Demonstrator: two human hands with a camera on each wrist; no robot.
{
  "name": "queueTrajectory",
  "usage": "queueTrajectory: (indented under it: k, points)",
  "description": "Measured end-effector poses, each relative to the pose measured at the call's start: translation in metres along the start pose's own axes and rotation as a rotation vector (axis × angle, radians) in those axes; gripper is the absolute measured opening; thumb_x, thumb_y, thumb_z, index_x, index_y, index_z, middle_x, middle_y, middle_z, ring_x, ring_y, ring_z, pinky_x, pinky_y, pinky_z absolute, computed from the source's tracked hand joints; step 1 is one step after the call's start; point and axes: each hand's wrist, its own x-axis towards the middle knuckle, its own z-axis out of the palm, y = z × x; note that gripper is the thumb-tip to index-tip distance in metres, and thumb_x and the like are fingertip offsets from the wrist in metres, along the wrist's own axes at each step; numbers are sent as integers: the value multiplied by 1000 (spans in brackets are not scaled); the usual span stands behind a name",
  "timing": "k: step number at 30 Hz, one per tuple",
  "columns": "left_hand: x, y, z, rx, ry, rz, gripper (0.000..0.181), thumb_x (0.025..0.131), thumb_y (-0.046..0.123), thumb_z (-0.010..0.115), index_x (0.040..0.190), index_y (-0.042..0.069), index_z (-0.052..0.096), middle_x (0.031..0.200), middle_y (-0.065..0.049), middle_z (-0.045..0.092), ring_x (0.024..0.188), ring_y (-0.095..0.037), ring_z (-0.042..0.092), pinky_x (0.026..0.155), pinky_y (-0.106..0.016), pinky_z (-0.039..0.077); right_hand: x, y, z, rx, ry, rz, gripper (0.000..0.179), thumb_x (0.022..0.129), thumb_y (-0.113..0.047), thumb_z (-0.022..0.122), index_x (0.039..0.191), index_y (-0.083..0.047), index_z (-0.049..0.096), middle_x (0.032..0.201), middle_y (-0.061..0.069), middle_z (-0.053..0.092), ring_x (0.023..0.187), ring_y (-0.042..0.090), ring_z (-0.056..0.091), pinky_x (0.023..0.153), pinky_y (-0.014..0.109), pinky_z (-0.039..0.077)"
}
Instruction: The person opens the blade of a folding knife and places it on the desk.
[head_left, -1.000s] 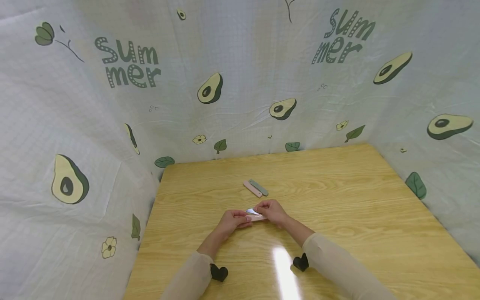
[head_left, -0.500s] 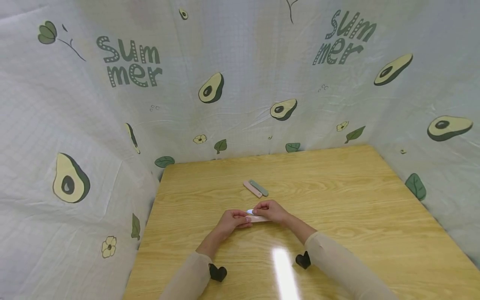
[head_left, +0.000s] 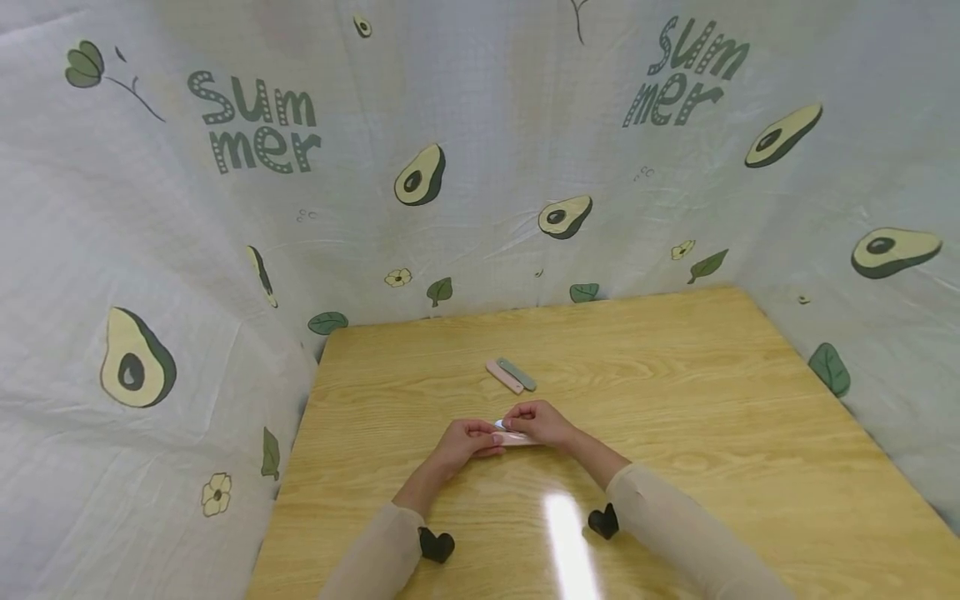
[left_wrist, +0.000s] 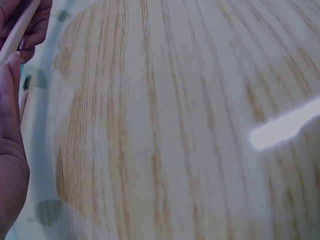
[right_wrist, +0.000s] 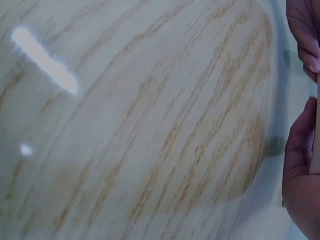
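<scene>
Over the near middle of the table, both hands hold a slim pink folding knife point(head_left: 517, 438) lengthwise between them. My left hand point(head_left: 459, 444) pinches its left end between thumb and fingers. The fingertips of my right hand point(head_left: 543, 423) pinch along the knife's shiny blade point(head_left: 498, 424), whose pale tip shows above the pink handle. The right hand covers the rest of the blade and the handle's right end. In the left wrist view the handle point(left_wrist: 17, 31) runs between the hands. The right wrist view catches only its edge.
Beyond the hands, a slim pink piece point(head_left: 504, 377) and a grey-green piece point(head_left: 518, 375) of like shape lie side by side on the wooden table point(head_left: 675, 400). A printed cloth point(head_left: 495, 167) stands along the back and sides. Light glares off the tabletop in front.
My right fingertips have slid slightly left along the blade, and less of it shows now. The left hand keeps its grip in the same place. The two pieces behind have not moved.
</scene>
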Motion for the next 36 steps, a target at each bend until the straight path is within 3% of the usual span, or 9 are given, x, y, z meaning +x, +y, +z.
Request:
queueTrajectory:
  k: [5, 22, 30, 36]
  points:
    - [1, 0, 1, -10, 4, 11, 21, 90, -2, 64, 107, -12, 60, 80, -3, 69, 78, -16, 72, 81, -30, 62, 0, 2, 2, 4, 30, 15, 21, 94, -20, 64, 99, -1, 71, 96, 4, 74, 84, 5, 61, 78, 18, 49]
    - [1, -1, 2, 3, 7, 20, 25, 91, -2, 63, 111, -15, 58, 83, -5, 68, 84, -19, 73, 85, -33, 61, -2, 3, 3, 40, 64, 13, 20, 92, -20, 66, 97, 0, 71, 88, -3, 74, 77, 3, 58, 69, 14, 47]
    - [1, 0, 2, -6, 10, 14, 23, 91, -2, 63, 110, -14, 59, 83, -4, 70, 84, -19, 73, 84, -31, 61, -12, -17, 4, 86, 93, 16, 21, 92, -12, 65, 99, 7, 69, 83, 1, 73, 74, 6, 56, 62, 15, 44]
    - [1, 0, 3, -1, 16, 3, 24, 91, -1, 63, 111, -13, 59, 82, -4, 70, 83, -18, 73, 84, -31, 61, -2, -1, 2, 85, 118, 58, 25, 92, -19, 66, 100, 4, 70, 86, 5, 74, 73, 5, 57, 62, 15, 45]
